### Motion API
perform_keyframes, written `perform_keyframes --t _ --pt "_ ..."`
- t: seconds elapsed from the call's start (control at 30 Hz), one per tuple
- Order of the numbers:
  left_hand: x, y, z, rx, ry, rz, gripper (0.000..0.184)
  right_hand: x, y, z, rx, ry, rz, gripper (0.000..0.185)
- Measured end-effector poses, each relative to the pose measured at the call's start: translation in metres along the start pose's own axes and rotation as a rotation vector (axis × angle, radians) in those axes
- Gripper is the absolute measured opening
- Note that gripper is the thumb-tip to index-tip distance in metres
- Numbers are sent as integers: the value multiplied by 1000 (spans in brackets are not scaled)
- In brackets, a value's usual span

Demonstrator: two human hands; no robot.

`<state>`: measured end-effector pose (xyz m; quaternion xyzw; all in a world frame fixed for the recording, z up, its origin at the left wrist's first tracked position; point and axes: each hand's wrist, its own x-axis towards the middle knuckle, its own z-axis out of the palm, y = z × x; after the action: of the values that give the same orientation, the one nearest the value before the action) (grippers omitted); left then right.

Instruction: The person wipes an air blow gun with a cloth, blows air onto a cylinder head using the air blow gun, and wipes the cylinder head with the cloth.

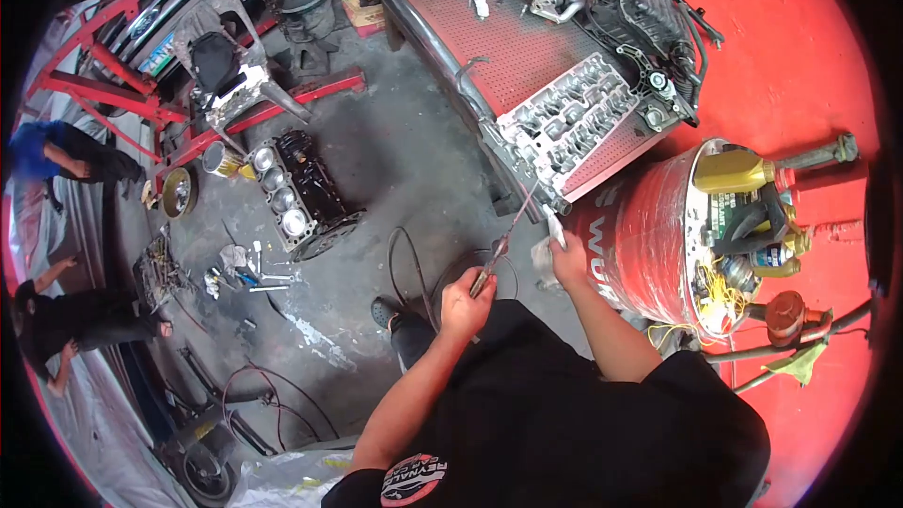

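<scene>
My left hand [467, 306] is closed around what looks like an air blow gun [499, 249], whose long thin nozzle points up toward the near end of a cylinder head [569, 118]. That silvery head lies on a red perforated workbench [442, 14]. Beside the bench corner, my right hand [568, 261] is closed on a whitish rag [555, 226]; part of it hangs pale and blurred below. A dark hose [395, 254] loops on the floor near my left hand.
An engine block [306, 193] stands on the floor at left, near scattered tools [249, 273]. A red drum [649, 235] holding bottles is close on my right. Engine parts [649, 19] crowd the bench's far side. Two people [80, 325] [71, 155] are at far left, near a plastic chair [230, 66].
</scene>
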<state>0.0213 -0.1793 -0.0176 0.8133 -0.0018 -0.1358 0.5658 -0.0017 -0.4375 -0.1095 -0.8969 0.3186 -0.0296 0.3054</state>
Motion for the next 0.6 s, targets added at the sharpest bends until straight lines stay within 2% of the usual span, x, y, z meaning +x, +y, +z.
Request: perform_keyframes --t 0.07,0.13,0.17,0.23,0.3,0.33,0.37,0.4,0.43,0.47,0.5,0.53,0.6 --pt "-5 2 -2 82 15 31 21 22 -16 6 -9 -31 -65 43" --pt "-7 21 -15 77 -70 -3 21 41 -37 15 47 105 -204 40" --pt "-10 32 -28 35 -102 -109 19 49 -41 23 53 103 -209 40" --pt "-23 18 -50 -86 -29 -149 21 67 -42 54 -16 271 -168 38" --pt "-30 22 -82 -170 -9 -219 24 63 -54 81 67 279 -114 37" --pt "-35 32 -99 -191 -33 -278 25 58 -40 98 83 178 -116 37" --pt "-38 22 -108 -183 -35 -249 24 53 -25 115 98 77 -115 37" --pt "-35 25 -113 -178 -47 -237 24 42 -27 117 229 -181 -102 39" --pt "-32 31 -118 -199 -40 -252 24 20 -57 89 177 -291 -234 36" --pt "-29 35 -122 -223 -27 -266 24 5 -75 83 101 -323 -164 33" --pt "-21 39 -122 -234 -29 -300 24 -5 -68 98 202 -176 -249 33" --pt "-11 38 -120 -240 -29 -294 24 -13 -76 98 199 -171 -254 33" --pt "12 28 -114 -246 -104 -194 24 -35 -86 95 374 -315 224 30"
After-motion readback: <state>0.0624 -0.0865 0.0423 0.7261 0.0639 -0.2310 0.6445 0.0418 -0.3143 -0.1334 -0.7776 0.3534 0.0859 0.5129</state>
